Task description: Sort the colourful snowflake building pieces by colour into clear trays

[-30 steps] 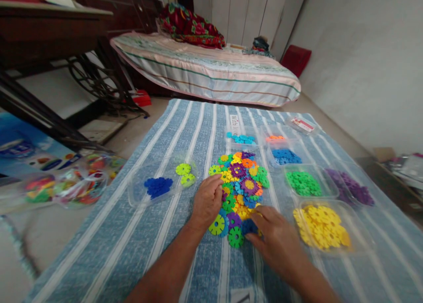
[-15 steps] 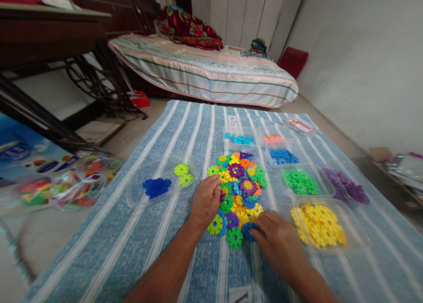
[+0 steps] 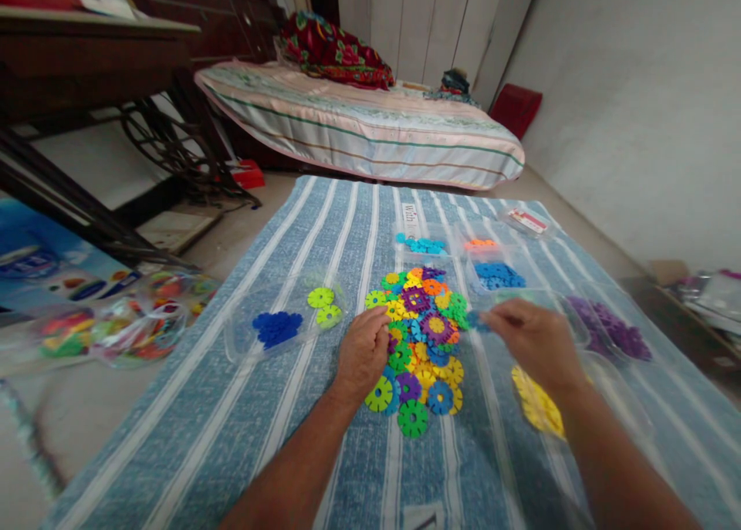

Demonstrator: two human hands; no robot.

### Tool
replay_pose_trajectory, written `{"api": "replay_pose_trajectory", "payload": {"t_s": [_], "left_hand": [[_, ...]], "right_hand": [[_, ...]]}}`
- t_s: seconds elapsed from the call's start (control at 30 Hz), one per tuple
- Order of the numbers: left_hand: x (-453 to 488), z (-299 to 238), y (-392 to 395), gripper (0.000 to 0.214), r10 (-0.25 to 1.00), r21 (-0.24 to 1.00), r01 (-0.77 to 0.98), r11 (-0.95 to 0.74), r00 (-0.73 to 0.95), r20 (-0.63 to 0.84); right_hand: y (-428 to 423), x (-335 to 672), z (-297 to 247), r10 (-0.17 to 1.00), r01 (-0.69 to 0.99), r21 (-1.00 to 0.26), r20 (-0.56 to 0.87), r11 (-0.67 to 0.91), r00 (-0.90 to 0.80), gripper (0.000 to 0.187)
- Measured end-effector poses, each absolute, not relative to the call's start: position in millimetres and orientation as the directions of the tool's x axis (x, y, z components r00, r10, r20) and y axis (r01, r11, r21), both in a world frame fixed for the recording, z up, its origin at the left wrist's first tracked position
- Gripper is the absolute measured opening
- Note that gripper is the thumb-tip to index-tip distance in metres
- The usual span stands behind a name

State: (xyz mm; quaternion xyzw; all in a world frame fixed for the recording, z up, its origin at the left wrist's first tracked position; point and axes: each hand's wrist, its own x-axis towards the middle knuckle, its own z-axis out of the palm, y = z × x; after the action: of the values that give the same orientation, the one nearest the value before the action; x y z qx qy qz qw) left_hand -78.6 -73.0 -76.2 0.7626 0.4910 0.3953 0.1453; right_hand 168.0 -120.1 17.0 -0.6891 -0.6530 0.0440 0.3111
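Note:
My right hand [image 3: 529, 337] is raised over the right side, its fingertips pinching a blurred blue notched plastic disc [image 3: 478, 320]. Just left of it spreads a mixed pile of notched flower-shaped discs [image 3: 435, 327] in several colours. Against the pile's left edge rests my left hand [image 3: 366, 349], fingers curled closed; what they hold, if anything, is hidden. Beyond the right hand is a clear tub of blue discs [image 3: 498, 275]. My right hand and forearm cover most of the green tub and part of the yellow discs [image 3: 536, 399].
Around the pile stand clear tubs with light blue discs [image 3: 425, 246], orange discs [image 3: 480, 244], purple discs [image 3: 610, 329], dark blue discs [image 3: 276, 329] and yellow-green discs [image 3: 320, 297]. A striped cloth [image 3: 231, 437] covers the table. Beyond it is a bed [image 3: 359, 129].
My right hand has picked the blue disc off the near edge of the pile and moved up and away with it, towards the tubs. The left hand stays in place.

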Motion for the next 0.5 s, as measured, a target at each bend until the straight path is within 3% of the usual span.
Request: {"api": "replay_pose_trajectory", "payload": {"t_s": [0.1,0.17,0.33,0.5], "left_hand": [[-79,-76,-73,0.023,0.862,0.607,0.636,-0.477,0.202,0.466],[-79,-75,-73,0.023,0.861,0.604,0.636,-0.479,0.209,0.463],[-79,-75,-73,0.023,0.859,0.595,0.642,-0.484,0.218,0.464],[-79,-74,-73,0.024,0.85,0.582,0.645,-0.495,0.222,0.477]], "right_hand": [[-97,189,22,0.786,0.929,-0.349,0.537,-0.124,0.307,0.031],[-94,189,15,0.774,0.953,-0.27,0.572,-0.135,0.272,0.034],[-119,143,-17,0.903,0.949,-0.214,0.409,0.232,-0.128,0.019],[-129,111,-36,0.912,0.955,-0.078,0.33,0.285,-0.245,0.016]]}}
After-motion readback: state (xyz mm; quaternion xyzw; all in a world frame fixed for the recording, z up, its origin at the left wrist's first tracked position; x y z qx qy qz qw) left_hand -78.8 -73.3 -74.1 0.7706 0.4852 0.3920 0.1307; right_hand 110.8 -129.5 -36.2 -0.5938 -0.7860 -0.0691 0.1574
